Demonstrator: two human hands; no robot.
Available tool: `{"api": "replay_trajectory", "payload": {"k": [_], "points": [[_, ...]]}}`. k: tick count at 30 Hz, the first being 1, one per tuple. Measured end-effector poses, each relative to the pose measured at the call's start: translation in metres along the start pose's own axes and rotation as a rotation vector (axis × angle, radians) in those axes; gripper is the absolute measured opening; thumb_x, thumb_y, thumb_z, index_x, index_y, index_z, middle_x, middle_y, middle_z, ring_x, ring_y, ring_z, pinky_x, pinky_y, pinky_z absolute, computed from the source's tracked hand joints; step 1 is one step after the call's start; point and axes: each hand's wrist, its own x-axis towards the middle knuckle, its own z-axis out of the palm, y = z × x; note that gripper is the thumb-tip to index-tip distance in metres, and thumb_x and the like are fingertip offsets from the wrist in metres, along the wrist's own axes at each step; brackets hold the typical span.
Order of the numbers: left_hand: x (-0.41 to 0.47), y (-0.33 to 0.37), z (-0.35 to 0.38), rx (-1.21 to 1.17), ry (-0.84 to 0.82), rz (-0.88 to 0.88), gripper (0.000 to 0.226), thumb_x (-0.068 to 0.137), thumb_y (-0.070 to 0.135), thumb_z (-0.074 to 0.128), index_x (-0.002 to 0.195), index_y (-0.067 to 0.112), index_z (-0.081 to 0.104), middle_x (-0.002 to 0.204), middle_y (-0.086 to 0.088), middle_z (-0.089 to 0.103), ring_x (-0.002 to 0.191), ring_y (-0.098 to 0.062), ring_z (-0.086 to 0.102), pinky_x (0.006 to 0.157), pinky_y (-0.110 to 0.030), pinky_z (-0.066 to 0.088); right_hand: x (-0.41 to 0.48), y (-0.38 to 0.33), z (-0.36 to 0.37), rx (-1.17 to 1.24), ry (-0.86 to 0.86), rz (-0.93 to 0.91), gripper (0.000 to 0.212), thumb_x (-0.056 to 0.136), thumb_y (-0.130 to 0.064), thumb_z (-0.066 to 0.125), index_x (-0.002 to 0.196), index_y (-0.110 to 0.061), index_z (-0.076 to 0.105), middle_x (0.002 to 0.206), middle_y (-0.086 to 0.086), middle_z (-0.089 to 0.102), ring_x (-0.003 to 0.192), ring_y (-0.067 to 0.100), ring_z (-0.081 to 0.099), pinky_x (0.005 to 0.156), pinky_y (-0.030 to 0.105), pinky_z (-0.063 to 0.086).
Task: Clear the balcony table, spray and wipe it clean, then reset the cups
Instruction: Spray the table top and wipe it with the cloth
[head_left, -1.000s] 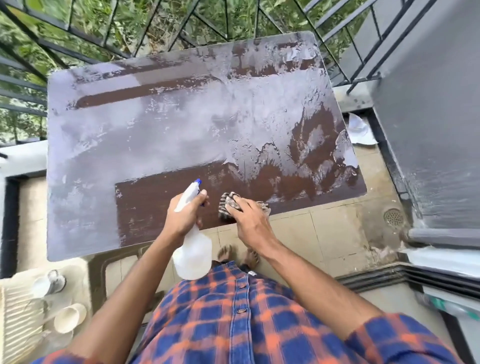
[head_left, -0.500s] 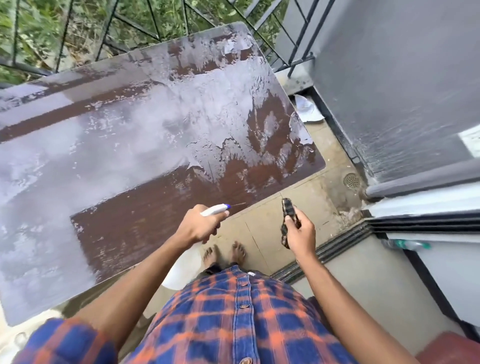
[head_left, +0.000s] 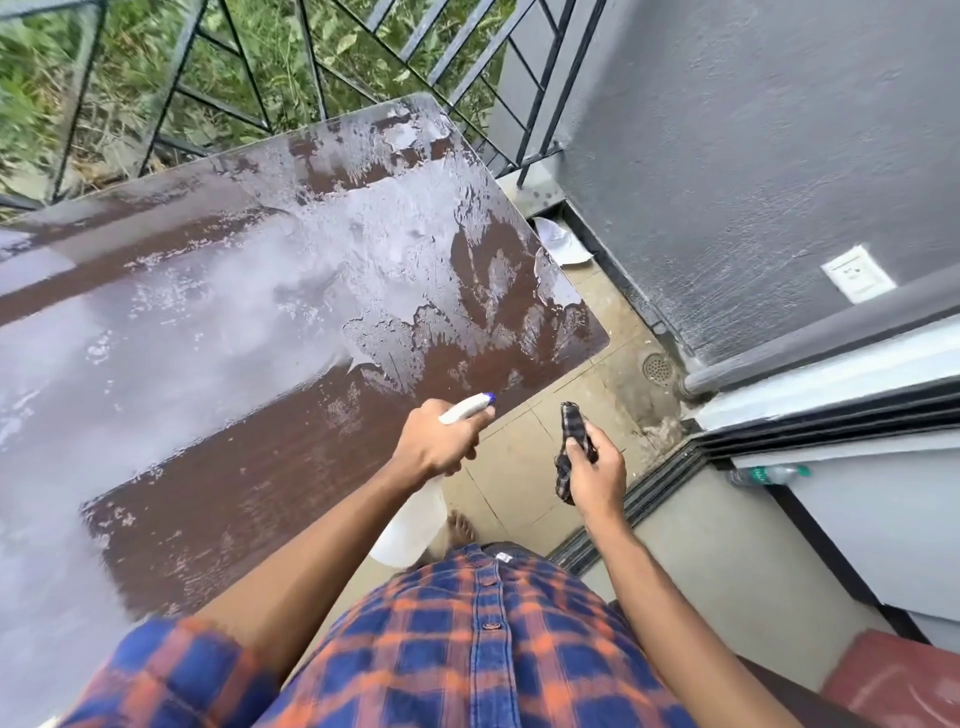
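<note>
The cloth (head_left: 574, 447) has come off the bench (head_left: 260, 338): the right hand (head_left: 597, 475) now grips it bunched over the floor, at 3 o'clock from the left hand (head_left: 434, 444). Wiping has paused with wet film still across the bench from 9 to 1 o'clock, so I judge more passes are due before any cups return. The left fingers (head_left: 465, 439) curl round the bottle (head_left: 410, 525) neck, nozzle toward 1 o'clock; its fill cannot be told, and no cups show.
</note>
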Motion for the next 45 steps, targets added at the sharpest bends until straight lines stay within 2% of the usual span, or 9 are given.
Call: {"api": "replay_trajectory", "payload": {"k": [3, 7, 18, 20, 24, 30, 33, 38, 45], "points": [[0.003, 0.005, 0.003, 0.028, -0.043, 0.032, 0.049, 0.090, 0.052, 0.064, 0.075, 0.007, 0.072, 0.074, -0.005, 0.077, 0.043, -0.024, 0.062, 0.047, -0.024, 0.045, -0.001, 0.003, -0.007, -0.016, 0.051, -0.004, 0.029, 0.096, -0.014, 0.060, 0.123, -0.020, 0.068, 0.102, 0.004, 0.075, 0.093, 0.030, 0.071, 0.085, 0.042, 0.058], [0.002, 0.011, 0.006, -0.003, 0.022, 0.061, 0.049, 0.091, 0.049, 0.064, 0.070, 0.005, 0.066, 0.065, -0.006, 0.071, 0.038, -0.020, 0.055, 0.043, -0.021, 0.041, -0.002, 0.002, -0.012, -0.027, 0.095, -0.019, 0.030, 0.096, -0.012, 0.061, 0.125, -0.016, 0.068, 0.109, 0.006, 0.075, 0.099, 0.028, 0.070, 0.091, 0.042, 0.057], [-0.006, -0.022, -0.021, 0.003, 0.059, 0.067, 0.046, 0.093, 0.047, 0.065, 0.072, 0.006, 0.068, 0.056, -0.005, 0.065, 0.041, -0.020, 0.060, 0.051, -0.026, 0.045, -0.001, -0.010, -0.006, -0.017, 0.024, -0.063, 0.026, 0.096, -0.015, 0.059, 0.119, -0.020, 0.069, 0.088, -0.003, 0.072, 0.076, 0.018, 0.065, 0.073, 0.033, 0.053], [-0.008, -0.035, -0.033, -0.030, 0.111, 0.042, 0.048, 0.091, 0.050, 0.066, 0.072, 0.006, 0.071, 0.056, -0.003, 0.067, 0.042, -0.020, 0.059, 0.054, -0.028, 0.045, -0.001, -0.017, 0.000, -0.053, -0.020, -0.090, 0.032, 0.094, -0.019, 0.059, 0.124, -0.025, 0.068, 0.099, -0.005, 0.075, 0.085, 0.018, 0.068, 0.079, 0.036, 0.057], [-0.016, -0.058, -0.053, -0.074, 0.255, -0.014, 0.050, 0.082, 0.057, 0.063, 0.072, 0.009, 0.070, 0.067, -0.006, 0.072, 0.051, -0.023, 0.059, 0.064, -0.039, 0.051, -0.004, -0.041, 0.025, -0.284, -0.155, -0.255, 0.039, 0.095, -0.014, 0.063, 0.134, -0.018, 0.066, 0.123, -0.012, 0.065, 0.112, 0.010, 0.061, 0.095, 0.021, 0.045], [-0.034, -0.077, -0.066, -0.260, 0.439, -0.115, 0.046, 0.093, 0.039, 0.066, 0.081, -0.005, 0.061, 0.068, -0.007, 0.062, 0.040, -0.019, 0.054, 0.047, -0.024, 0.042, -0.025, -0.047, 0.125, -0.585, -0.425, -0.639, 0.041, 0.085, -0.021, 0.071, 0.126, -0.022, 0.069, 0.132, 0.001, 0.064, 0.117, 0.026, 0.060, 0.101, 0.035, 0.047], [-0.040, -0.081, -0.064, -0.308, 0.497, -0.117, 0.044, 0.094, 0.035, 0.066, 0.083, -0.006, 0.061, 0.066, -0.007, 0.061, 0.043, -0.021, 0.054, 0.046, -0.025, 0.043, -0.044, -0.046, 0.157, -0.771, -0.367, -0.767, 0.044, 0.084, -0.027, 0.071, 0.127, -0.027, 0.062, 0.132, 0.002, 0.055, 0.115, 0.027, 0.051, 0.092, 0.045, 0.046], [-0.035, -0.075, -0.043, -0.385, 0.571, -0.140, 0.036, 0.095, 0.032, 0.066, 0.081, -0.001, 0.063, 0.071, -0.005, 0.063, 0.053, -0.018, 0.053, 0.045, -0.027, 0.046, -0.004, -0.038, 0.142, -0.786, -0.361, -0.915, 0.048, 0.087, -0.022, 0.070, 0.134, -0.029, 0.061, 0.139, 0.001, 0.057, 0.116, 0.025, 0.054, 0.089, 0.044, 0.047], [-0.004, -0.038, -0.006, -0.424, 0.591, -0.175, 0.031, 0.096, 0.032, 0.067, 0.084, 0.003, 0.069, 0.084, -0.009, 0.074, 0.049, -0.018, 0.055, 0.046, -0.028, 0.047, 0.197, -0.047, 0.014, -0.724, 0.098, -0.514, 0.041, 0.093, -0.016, 0.061, 0.133, -0.018, 0.063, 0.133, 0.015, 0.061, 0.110, 0.041, 0.058, 0.092, 0.047, 0.047]]}}
